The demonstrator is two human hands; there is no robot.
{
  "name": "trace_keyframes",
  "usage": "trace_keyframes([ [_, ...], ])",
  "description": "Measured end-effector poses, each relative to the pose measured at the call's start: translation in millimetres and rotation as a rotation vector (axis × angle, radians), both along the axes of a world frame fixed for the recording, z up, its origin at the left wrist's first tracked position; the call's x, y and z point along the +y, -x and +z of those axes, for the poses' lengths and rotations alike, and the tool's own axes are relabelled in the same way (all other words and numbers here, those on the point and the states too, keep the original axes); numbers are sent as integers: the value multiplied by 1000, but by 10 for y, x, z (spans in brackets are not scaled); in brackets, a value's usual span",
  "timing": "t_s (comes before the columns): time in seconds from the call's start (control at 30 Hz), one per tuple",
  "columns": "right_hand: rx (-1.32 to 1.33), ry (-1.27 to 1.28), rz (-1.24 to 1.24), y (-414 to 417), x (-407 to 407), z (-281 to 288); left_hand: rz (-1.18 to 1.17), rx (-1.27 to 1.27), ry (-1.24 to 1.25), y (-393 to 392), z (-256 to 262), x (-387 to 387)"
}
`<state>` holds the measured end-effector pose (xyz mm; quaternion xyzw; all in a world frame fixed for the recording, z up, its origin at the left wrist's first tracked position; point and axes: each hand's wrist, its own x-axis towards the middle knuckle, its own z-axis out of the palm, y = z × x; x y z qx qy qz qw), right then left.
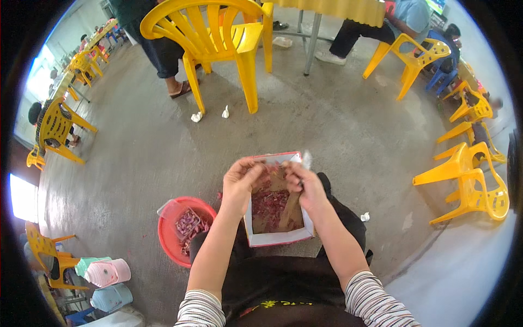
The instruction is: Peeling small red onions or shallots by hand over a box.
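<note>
Over the far end of a shallow cardboard box (pixel 282 238) with white walls and a red rim, my two hands are close together. The fingertips of my left hand (pixel 244 178) pinch small reddish plant pieces (pixel 273 166); motion blur hides their exact shape. My right hand (pixel 301 182) has its fingers curled in against the same pieces. Dark red flakes (pixel 269 204) lie on the brown bottom of the box, which sits between my knees. To the left is a red plastic basin (pixel 164 239). Inside it are a clear plastic tub (pixel 166 208) and purple-pink dried pieces (pixel 188 224).
A yellow plastic chair (pixel 247 61) stands ahead beside a standing person's legs (pixel 163 57). Another person sits at a table (pixel 327 10) with a yellow cover. More yellow chairs (pixel 470 184) line the right. Insulated jugs (pixel 110 273) lie at lower left. Crumpled tissues (pixel 196 117) dot the concrete floor.
</note>
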<state>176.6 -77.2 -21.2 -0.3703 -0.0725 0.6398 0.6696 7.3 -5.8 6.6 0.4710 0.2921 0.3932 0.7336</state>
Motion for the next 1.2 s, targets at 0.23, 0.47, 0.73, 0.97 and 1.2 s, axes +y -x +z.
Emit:
trace_keyframes([
  [0.23, -374, 50, -108, -8, -38, 170, 80, -117, 532, 47, -28, 89],
  [0.47, -327, 32, -45, -7, -84, 242, -143, 259, 161, -50, -85, -1],
  [0.73, -340, 58, -61, 212, -114, 214, -110, 66, 218, -49, -101, -63],
  [0.97, -464, -55, 65, 173, -97, 257, -195, 19, 627, -36, 121, -95],
  [1.2, -1036, -117, 115, 133, -43, 174, -283, 4, 575, 8, -37, -47],
])
